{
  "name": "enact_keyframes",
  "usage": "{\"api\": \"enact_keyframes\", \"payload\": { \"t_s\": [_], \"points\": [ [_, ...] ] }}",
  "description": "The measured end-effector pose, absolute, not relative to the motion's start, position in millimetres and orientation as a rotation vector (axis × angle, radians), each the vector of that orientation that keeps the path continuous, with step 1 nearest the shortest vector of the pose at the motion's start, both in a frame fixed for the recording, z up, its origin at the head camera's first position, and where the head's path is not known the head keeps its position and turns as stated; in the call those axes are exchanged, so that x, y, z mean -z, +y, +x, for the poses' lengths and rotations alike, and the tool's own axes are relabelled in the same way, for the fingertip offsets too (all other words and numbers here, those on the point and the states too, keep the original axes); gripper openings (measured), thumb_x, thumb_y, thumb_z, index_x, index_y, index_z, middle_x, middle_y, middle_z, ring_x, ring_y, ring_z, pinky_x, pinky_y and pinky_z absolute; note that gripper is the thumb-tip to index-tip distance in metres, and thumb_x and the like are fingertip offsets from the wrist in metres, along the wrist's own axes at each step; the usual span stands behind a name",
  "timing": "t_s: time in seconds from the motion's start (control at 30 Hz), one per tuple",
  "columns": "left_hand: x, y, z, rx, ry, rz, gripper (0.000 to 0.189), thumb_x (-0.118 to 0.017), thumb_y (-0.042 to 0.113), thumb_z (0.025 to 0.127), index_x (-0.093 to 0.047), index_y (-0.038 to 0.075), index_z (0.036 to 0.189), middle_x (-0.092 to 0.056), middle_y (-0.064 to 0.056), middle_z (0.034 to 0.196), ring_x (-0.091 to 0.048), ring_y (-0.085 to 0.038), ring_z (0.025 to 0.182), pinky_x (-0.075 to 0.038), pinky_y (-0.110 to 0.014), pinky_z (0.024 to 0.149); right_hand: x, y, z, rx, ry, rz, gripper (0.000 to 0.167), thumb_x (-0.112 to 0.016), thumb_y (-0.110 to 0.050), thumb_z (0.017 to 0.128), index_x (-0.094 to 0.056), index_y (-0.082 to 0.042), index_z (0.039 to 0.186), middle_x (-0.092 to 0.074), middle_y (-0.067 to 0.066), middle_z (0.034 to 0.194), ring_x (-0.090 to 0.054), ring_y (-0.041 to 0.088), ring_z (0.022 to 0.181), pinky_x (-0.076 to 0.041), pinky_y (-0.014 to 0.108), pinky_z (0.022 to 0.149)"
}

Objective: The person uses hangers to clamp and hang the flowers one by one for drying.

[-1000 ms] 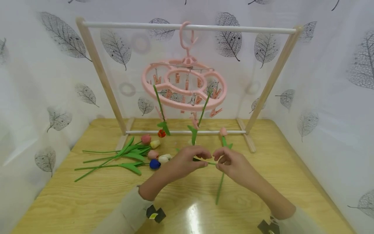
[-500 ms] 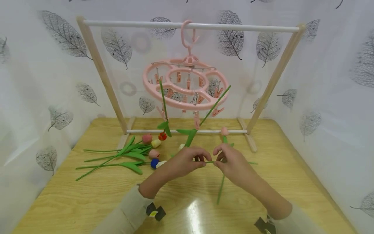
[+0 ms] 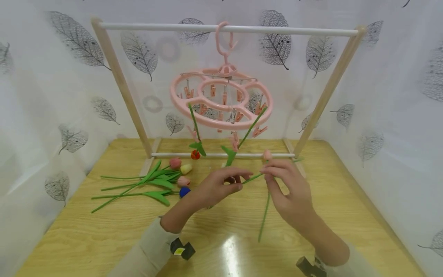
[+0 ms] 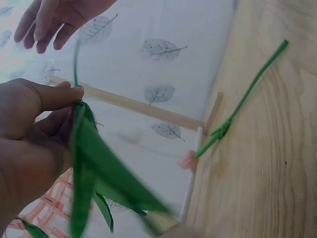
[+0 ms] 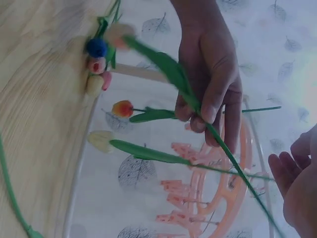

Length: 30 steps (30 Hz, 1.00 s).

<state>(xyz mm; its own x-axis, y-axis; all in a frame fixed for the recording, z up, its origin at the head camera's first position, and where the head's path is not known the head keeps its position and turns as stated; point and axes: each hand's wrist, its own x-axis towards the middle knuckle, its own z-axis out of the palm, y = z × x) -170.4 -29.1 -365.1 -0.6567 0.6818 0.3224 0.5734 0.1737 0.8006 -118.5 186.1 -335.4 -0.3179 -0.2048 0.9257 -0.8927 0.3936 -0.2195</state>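
The right hand (image 3: pixel 297 188) is lifting rightward, fingers hanging apart by the stem (image 3: pixel 252 178)! The left hand (image 3: pixel 218 186) is pinching the tulip (image 5: pixel 178 79) at frame centre, seemingly readying it for hanging; the next move is probably calling for squeezing a peg (image 3: pixel 258 132).

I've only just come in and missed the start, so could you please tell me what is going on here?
A person's left hand pinches the stem of a pale tulip, while the right hand is close by, not gripping it. Beyond, a pink clip hanger hangs from a white rail, with an orange-red tulip and a cream tulip clipped to it, heads down. More tulips lie on the left of the table, and a single pink tulip lies on the right.
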Motion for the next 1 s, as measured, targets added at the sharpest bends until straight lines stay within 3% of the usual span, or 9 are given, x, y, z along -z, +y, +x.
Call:
{"api": "enact_keyframes", "payload": {
  "t_s": [0.17, 0.37, 0.5, 0.6, 0.73, 0.83, 1.0],
  "points": [
    [361.3, -31.1, -166.4, -1.581, 2.270, 1.293, 0.043, -0.060, -0.002, 0.099, -0.058, 0.006, 0.141, -0.061, -0.011, 0.124, -0.060, -0.014, 0.097, -0.057, -0.029, 0.084, 326.8, 171.9, -109.1, -0.992, -1.626, 1.003, 0.029, -0.057, -0.014, 0.103, -0.067, 0.010, 0.091, -0.064, 0.019, 0.089, -0.062, 0.016, 0.084, -0.051, 0.014, 0.085],
    [353.9, -32.8, -161.3, -1.693, 2.156, 1.279, 0.042, -0.057, -0.003, 0.099, -0.055, 0.002, 0.141, -0.058, -0.017, 0.128, -0.058, -0.016, 0.098, -0.057, -0.029, 0.083, 318.0, 158.0, -108.6, -1.089, -1.480, 1.052, 0.023, -0.060, -0.005, 0.099, -0.064, 0.015, 0.088, -0.063, 0.021, 0.086, -0.062, 0.017, 0.084, -0.053, 0.017, 0.088],
    [350.6, -34.4, -159.3, -1.762, 2.152, 1.227, 0.045, -0.059, -0.001, 0.100, -0.054, 0.006, 0.144, -0.056, -0.013, 0.132, -0.058, -0.018, 0.099, -0.057, -0.029, 0.082, 317.3, 153.7, -112.0, -1.235, -1.427, 1.087, 0.016, -0.060, 0.005, 0.095, -0.061, 0.019, 0.088, -0.063, 0.020, 0.091, -0.064, 0.015, 0.088, -0.049, 0.033, 0.107],
    [349.1, -35.4, -159.1, -1.811, 2.149, 1.183, 0.046, -0.060, 0.000, 0.099, -0.053, 0.009, 0.144, -0.054, -0.012, 0.136, -0.058, -0.020, 0.102, -0.058, -0.029, 0.082, 320.0, 153.6, -114.2, -1.331, -1.425, 1.083, 0.013, -0.060, 0.009, 0.093, -0.060, 0.022, 0.088, -0.064, 0.020, 0.094, -0.065, 0.013, 0.088, -0.043, 0.044, 0.112],
    [346.3, -38.4, -160.1, -1.873, 2.127, 1.128, 0.046, -0.061, -0.002, 0.098, -0.053, 0.005, 0.143, -0.054, -0.015, 0.134, -0.059, -0.026, 0.105, -0.058, -0.031, 0.085, 326.8, 156.3, -120.4, -1.411, -1.498, 1.053, 0.006, -0.059, 0.017, 0.090, -0.061, 0.022, 0.092, -0.062, 0.023, 0.096, -0.064, 0.013, 0.087, -0.056, 0.028, 0.093],
    [342.4, -42.2, -160.9, -1.952, 2.104, 1.102, 0.047, -0.062, -0.005, 0.096, -0.052, 0.001, 0.142, -0.055, -0.020, 0.132, -0.059, -0.030, 0.107, -0.058, -0.032, 0.088, 333.8, 157.6, -123.3, -1.541, -1.646, 0.973, 0.014, -0.058, 0.020, 0.089, -0.063, 0.016, 0.102, -0.062, 0.019, 0.101, -0.062, 0.015, 0.090, -0.057, 0.021, 0.076],
    [337.4, -46.5, -161.2, -2.110, 2.010, 1.017, 0.048, -0.060, -0.008, 0.096, -0.046, -0.005, 0.143, -0.054, -0.024, 0.133, -0.055, -0.020, 0.107, -0.055, -0.026, 0.090, 345.3, 149.8, -124.0, -1.750, -1.947, 0.801, 0.035, -0.064, 0.013, 0.091, -0.060, 0.004, 0.125, -0.059, 0.008, 0.119, -0.060, 0.018, 0.105, -0.056, 0.023, 0.087]
  ]
}}
